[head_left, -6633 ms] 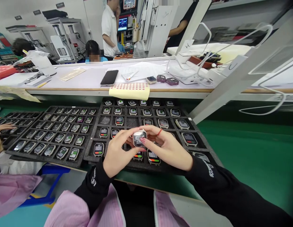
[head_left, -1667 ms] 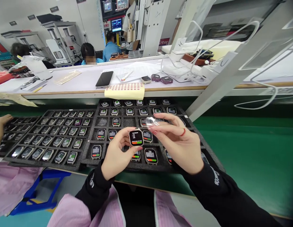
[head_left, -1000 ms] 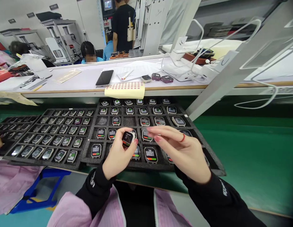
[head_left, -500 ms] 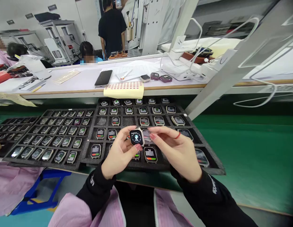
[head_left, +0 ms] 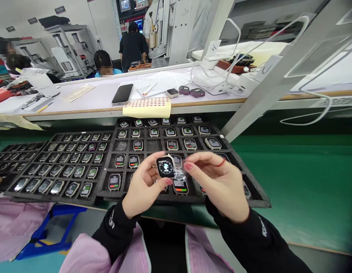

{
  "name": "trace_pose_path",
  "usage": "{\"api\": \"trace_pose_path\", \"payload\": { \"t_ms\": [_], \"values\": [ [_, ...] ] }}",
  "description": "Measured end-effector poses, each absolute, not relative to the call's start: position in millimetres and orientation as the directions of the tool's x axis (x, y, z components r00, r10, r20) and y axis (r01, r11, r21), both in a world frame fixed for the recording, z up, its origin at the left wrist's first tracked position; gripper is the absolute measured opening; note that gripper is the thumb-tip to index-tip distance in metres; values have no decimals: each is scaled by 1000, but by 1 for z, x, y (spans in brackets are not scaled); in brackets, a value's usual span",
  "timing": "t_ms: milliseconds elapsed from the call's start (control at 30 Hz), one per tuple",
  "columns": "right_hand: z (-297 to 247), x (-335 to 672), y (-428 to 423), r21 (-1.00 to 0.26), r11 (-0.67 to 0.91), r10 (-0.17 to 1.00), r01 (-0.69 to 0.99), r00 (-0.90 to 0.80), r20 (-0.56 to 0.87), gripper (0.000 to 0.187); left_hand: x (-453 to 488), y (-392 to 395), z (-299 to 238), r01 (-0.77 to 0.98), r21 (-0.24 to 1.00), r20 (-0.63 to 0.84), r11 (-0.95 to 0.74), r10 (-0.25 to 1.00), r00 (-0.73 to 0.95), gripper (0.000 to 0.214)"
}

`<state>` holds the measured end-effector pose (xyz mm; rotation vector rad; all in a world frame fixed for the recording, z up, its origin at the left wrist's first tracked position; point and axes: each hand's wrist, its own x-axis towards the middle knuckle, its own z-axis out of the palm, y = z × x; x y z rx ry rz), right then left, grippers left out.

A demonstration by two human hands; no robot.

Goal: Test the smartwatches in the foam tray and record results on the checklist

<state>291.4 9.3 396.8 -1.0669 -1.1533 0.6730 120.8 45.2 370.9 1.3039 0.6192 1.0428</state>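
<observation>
My left hand (head_left: 144, 182) is closed round a smartwatch (head_left: 165, 167) by its edges, its lit screen showing a round dial. A clear plastic film (head_left: 180, 167) stretches out to the right of the watch. My right hand (head_left: 218, 182) pinches the film's far end between thumb and forefinger; whether the film still touches the watch is hard to make out. Both hands are above a black foam tray (head_left: 262, 197) whose compartments hold several watches, many with lit screens. One of them, a watch (head_left: 180, 184) with a green and red bar, lies just below the film.
To the left stands another foam tray (head_left: 100, 176) of watches. Behind, a shelf carries a phone (head_left: 122, 94), a yellow sticker sheet (head_left: 147, 108), small watch bodies (head_left: 197, 92) and white cables (head_left: 235, 49). A slanted metal post (head_left: 249, 96) rises at the right. Several people are in the background.
My right hand has moved right, away from the watch, drawing the clear film out with it. My left hand keeps the watch nearly in place. A person in the background has bent lower.
</observation>
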Motion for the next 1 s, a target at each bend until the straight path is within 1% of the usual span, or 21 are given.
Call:
{"api": "trace_pose_path", "payload": {
  "t_ms": [100,167,267,333,500,700,1000],
  "values": [
    [397,289,10,-935,339,901,105,249,354,31,126,43,368,-123,958,286,-258,891,354,53],
    [396,288,12,-931,346,901,115,236,364,26,127,42,366,-68,933,354,-353,869,345,52],
    [391,287,14,-919,373,889,126,234,393,17,126,42,364,-38,901,418,-432,843,338,53],
    [388,287,14,-916,379,888,133,227,401,15,125,43,363,-19,886,442,-464,832,335,54],
    [385,285,14,-907,389,883,160,216,417,12,124,42,363,22,877,444,-480,827,346,55],
    [379,284,17,-909,365,886,198,225,405,18,124,41,362,42,888,418,-457,844,335,52],
    [376,283,18,-913,371,891,169,213,401,18,123,41,360,42,878,437,-476,835,334,53]
  ]
}}
